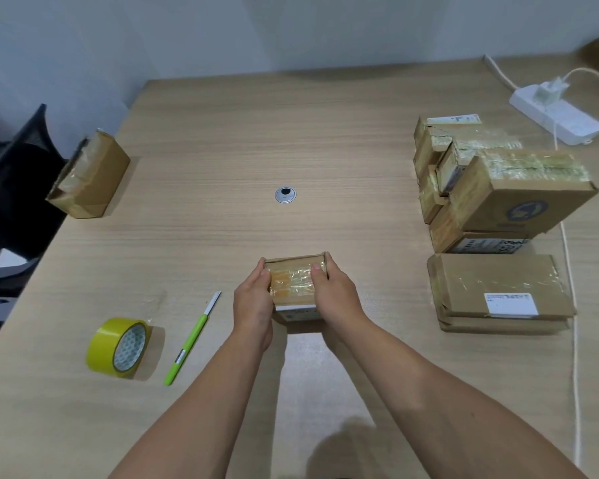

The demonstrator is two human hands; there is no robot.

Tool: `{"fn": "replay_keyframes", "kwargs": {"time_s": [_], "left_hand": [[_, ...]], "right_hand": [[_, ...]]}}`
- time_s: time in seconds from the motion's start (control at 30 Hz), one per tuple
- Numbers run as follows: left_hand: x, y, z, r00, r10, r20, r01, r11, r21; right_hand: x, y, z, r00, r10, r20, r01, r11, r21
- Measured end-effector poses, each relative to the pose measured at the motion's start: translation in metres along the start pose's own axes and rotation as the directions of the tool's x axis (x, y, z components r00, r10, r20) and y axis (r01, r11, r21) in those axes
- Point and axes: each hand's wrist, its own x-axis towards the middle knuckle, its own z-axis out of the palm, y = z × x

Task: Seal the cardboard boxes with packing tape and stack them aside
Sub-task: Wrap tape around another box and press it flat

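A: Where's the small brown taped cardboard box [294, 288]?
B: Front middle of the pale wooden tabletop [222, 150]. The left hand [251, 305] and right hand [336, 295] grip its ends.
A: Room?
B: Open wood beyond. The green-handled knife [191, 340] and yellow tape roll [118, 347] lie to the left, the stacked cardboard boxes [498, 188] well to the right.

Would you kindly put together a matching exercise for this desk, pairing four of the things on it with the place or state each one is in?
Things
1. tape roll
2. knife
3. small box
4. power strip

Descriptions
A. gripped at its ends by the left hand and right hand
B. white, at the far right of the table, with a plug in it
C. yellow, at the near left
D. green handle, lying flat just right of the roll

Pairs: 1-C, 2-D, 3-A, 4-B
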Motion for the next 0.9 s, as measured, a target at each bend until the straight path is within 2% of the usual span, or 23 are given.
{"fn": "replay_keyframes", "kwargs": {"time_s": [0.1,0.23,0.33,0.43,0.73,0.9], "left_hand": [[0.002,-0.002,-0.004,0.999,0.001,0.041,-0.003,0.999,0.039],[-0.004,-0.006,-0.011,0.985,0.013,0.170,-0.037,0.989,0.141],[-0.009,-0.012,-0.016,0.965,0.051,0.257,-0.106,0.972,0.208],[-0.008,-0.014,-0.018,0.962,0.055,0.268,-0.123,0.961,0.247],[-0.002,-0.012,-0.020,0.957,-0.037,0.289,0.030,0.999,0.028],[0.000,-0.009,-0.023,0.951,-0.070,0.300,0.081,0.996,-0.025]], "right_hand": [[-0.002,0.000,-0.001,1.000,0.000,0.021,-0.002,0.997,0.077],[-0.005,0.007,-0.005,0.998,-0.010,0.056,0.001,0.986,0.165],[-0.016,0.015,-0.003,0.995,-0.047,0.084,0.038,0.994,0.104],[-0.017,0.020,0.005,0.998,-0.052,0.046,0.050,0.997,0.053],[-0.011,0.021,0.003,0.996,-0.010,0.092,-0.003,0.990,0.140],[-0.007,0.024,-0.001,0.993,-0.013,0.119,-0.013,0.978,0.210]]}}
